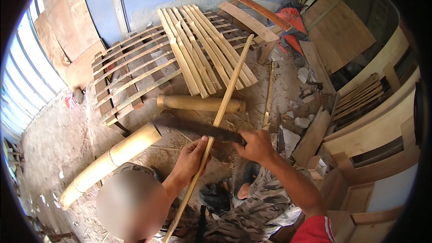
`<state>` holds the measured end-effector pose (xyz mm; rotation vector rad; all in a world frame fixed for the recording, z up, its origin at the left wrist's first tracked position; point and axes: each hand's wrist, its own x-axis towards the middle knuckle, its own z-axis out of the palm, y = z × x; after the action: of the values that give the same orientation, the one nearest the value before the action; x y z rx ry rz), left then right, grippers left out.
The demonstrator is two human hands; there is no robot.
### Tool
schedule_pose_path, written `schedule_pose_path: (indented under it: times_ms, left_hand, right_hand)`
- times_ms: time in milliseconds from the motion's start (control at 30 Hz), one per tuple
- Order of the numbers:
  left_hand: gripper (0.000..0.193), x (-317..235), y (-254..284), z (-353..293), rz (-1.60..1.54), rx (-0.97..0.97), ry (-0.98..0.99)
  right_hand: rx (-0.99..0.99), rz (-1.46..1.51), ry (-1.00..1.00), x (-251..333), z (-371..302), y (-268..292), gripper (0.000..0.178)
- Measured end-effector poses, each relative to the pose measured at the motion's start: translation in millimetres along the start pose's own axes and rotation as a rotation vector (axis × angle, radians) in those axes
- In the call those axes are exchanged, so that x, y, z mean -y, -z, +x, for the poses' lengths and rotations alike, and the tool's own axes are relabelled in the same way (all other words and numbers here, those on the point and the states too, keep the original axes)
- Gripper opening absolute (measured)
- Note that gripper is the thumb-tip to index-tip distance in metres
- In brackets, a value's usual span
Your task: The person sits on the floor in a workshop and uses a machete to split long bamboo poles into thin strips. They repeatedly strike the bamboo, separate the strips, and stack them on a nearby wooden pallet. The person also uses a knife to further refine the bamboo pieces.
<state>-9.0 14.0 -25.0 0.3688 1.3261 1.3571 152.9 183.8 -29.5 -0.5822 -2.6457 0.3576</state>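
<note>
My left hand (191,158) is closed around a long split bamboo strip (230,87), which slants from the lower edge up toward the far right. In my right hand (257,147) is the handle end of a machete (191,128) with a broad dark blade pointing left. The blade crosses the strip just beyond my left thumb; whether its edge bites into the strip I cannot tell. Beyond the blade, a short bamboo log (202,103) lies on the ground. A thicker bamboo pole (110,164) slopes down to the left, its cut end near the blade tip.
Several split bamboo strips (198,49) rest on a slatted wooden frame (128,78) at the back. Planks (249,22) and rubble (302,121) lie to the right, near wooden panels (339,36). A red-and-white can (72,101) is by the left wall.
</note>
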Motion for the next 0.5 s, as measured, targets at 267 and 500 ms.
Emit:
schedule_pose_path:
  times_ms: [267,500]
  left_hand:
    - [0.045,1.5,-0.5,-1.9,0.002,-0.100,-0.031]
    - [0.048,2.5,1.6,6.5,-0.094,-0.118,-0.073]
  right_hand:
    - [0.061,0.022,0.226,8.6,2.1,-0.2,0.025]
    - [0.036,0.033,0.260,18.2,6.3,2.2,0.025]
